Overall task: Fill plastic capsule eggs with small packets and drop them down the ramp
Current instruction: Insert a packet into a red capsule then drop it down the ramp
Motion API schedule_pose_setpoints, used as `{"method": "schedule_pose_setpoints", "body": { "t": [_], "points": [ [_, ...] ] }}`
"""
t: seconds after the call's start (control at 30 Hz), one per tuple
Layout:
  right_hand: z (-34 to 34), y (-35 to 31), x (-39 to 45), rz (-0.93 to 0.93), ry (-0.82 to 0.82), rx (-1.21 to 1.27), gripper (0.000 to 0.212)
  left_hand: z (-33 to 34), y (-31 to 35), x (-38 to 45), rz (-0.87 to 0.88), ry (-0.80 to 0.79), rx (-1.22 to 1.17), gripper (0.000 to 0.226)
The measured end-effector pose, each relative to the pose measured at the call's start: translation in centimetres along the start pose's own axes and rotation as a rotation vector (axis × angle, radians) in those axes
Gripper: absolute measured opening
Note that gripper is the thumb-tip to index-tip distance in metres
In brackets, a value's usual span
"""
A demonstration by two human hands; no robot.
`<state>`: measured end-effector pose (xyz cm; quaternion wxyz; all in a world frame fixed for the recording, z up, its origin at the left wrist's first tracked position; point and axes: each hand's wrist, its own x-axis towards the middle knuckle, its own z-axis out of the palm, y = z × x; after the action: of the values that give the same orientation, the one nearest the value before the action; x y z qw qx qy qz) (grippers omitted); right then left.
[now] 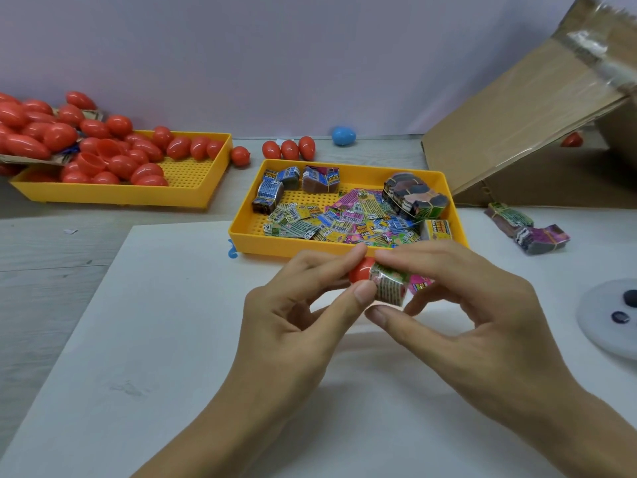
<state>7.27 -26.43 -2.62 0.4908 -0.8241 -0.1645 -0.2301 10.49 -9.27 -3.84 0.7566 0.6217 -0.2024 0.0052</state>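
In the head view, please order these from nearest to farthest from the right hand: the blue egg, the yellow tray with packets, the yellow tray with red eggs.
From the right hand:
1. Yellow tray with packets, just beyond the fingertips.
2. Blue egg, farther back, near the wall.
3. Yellow tray with red eggs, far left.

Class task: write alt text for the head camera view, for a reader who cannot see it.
Two hands push a rolled packet into a red egg half: the left hand holds the egg, the right hand the packet. Behind them sit a yellow tray of packets, a tray of red eggs and a cardboard ramp.
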Motion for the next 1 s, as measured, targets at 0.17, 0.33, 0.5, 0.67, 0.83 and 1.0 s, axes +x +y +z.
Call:
{"method": "schedule_pose_setpoints", "body": {
  "t": [0.17,0.33,0.5,0.67,0.83,1.0],
  "points": [
    [0.67,-0.13,-0.38,-0.022,0.07,-0.033,0.04,0.17,0.15,-0.11,-0.034,0.027,-0.028,0.038],
    [0.97,-0.26,-0.64,0.043,0.139,-0.016,0.043,0.09,0.13,-0.21,-0.094,0.051,-0.092,0.049],
    [0.82,-0.59,-0.53,0.101,0.126,0.009,0.045,0.06,0.07,-0.12,-0.047,0.031,-0.055,0.038],
    [0.42,-0.61,-0.34,0.097,0.095,-0.035,0.055,0.02,-0.01,-0.14,-0.023,-0.012,-0.031,0.031],
    [0.37,-0.38,-0.31,0.017,0.032,-0.116,0.067,0.02,-0.09,0.17,-0.197,0.004,-0.221,0.024],
    [0.06,-0.42,-0.24,0.03,-0.014,-0.082,0.065,-0.1,-0.3,0.1,-0.171,0.04,-0.203,0.025]
  ]
}}
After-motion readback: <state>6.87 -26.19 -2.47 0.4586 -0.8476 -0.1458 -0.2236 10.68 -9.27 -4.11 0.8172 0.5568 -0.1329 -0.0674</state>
